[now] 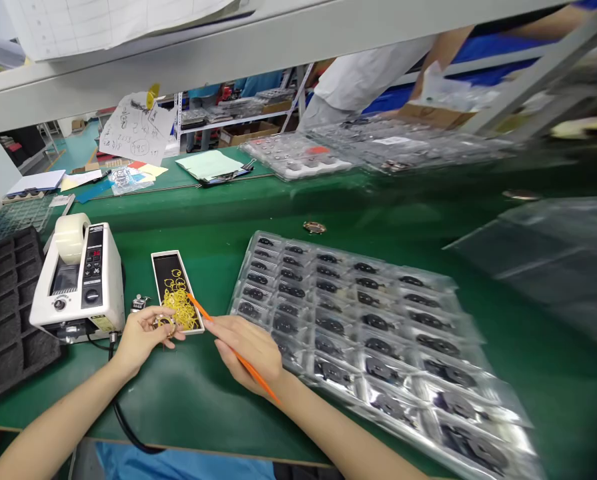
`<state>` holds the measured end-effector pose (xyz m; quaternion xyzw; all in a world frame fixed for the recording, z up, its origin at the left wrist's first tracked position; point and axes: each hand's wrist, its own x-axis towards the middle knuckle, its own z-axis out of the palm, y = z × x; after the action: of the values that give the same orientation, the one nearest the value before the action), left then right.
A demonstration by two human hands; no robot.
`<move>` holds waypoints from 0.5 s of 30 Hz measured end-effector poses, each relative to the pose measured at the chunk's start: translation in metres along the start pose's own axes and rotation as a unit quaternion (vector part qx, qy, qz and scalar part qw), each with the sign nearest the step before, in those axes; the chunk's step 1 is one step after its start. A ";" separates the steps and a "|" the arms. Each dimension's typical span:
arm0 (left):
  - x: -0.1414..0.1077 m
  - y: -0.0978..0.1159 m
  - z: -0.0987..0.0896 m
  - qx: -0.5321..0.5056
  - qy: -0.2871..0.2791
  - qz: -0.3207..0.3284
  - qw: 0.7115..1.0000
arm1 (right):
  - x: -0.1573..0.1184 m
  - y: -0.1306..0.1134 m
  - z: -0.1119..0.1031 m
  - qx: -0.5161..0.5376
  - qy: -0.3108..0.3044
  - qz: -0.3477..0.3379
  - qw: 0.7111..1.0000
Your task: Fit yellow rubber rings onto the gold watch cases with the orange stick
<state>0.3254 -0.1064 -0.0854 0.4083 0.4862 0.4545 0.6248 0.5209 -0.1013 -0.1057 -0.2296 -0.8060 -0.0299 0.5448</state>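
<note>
My left hand [148,333] has its fingers closed round a small round gold-coloured watch part [164,324]; its exact kind is too small to make out. In my right hand [248,353] is a thin orange stick-like tool [252,373], slanting up to the left. Its tip reaches over a white box [198,331] with a dark inside. Several yellow rings [179,305] lie heaped in that box, a few loose ones toward its far end. Just beyond my left hand stands a small metal piece [139,303].
A white tape dispenser [109,260] stands left, beside a black compartment tray [8,333] holding gold parts. Clear plastic trays [348,267] with black parts fill the right side. A round metal piece [314,227] lies behind them. A grey shelf beam [228,53] crosses overhead.
</note>
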 end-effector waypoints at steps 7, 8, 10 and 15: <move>-0.001 -0.004 0.000 0.022 0.020 0.024 0.999 | -0.005 -0.007 -0.004 0.006 -0.021 0.059 0.998; -0.001 -0.004 0.000 0.021 0.023 0.029 0.999 | -0.004 -0.009 -0.003 0.004 -0.021 0.072 0.997; -0.001 -0.005 -0.001 0.018 0.028 0.039 0.999 | 0.000 -0.012 0.001 0.016 -0.041 0.103 0.994; -0.001 -0.008 0.000 0.017 0.018 0.073 0.997 | 0.014 -0.016 0.022 0.018 -0.102 0.171 0.980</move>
<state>0.3264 -0.1092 -0.0931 0.4451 0.4741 0.4977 0.5739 0.4908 -0.1046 -0.0990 -0.3560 -0.8068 0.1013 0.4605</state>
